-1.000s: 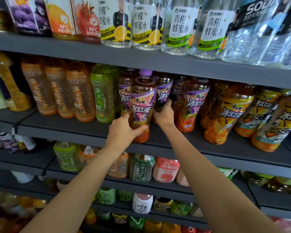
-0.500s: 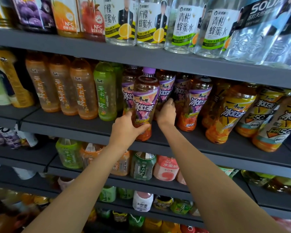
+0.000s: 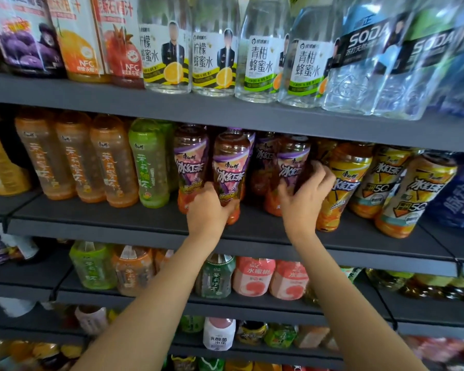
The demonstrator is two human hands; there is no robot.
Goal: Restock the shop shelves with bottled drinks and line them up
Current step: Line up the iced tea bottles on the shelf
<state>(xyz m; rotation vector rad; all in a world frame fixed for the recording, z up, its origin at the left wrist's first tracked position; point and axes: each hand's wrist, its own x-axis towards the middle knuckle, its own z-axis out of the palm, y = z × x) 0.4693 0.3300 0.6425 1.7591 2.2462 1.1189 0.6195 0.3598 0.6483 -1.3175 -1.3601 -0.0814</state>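
Left hand (image 3: 210, 210) grips my front purple-label tea bottle (image 3: 229, 172) low on the shelf (image 3: 97, 215); right hand (image 3: 304, 199) curls around the neighbouring purple bottle (image 3: 292, 167).

Soda bottles (image 3: 423, 62) at one o'clock blur and leave the frame; bottom-shelf drinks (image 3: 24, 352) at seven o'clock are too blurred to read.
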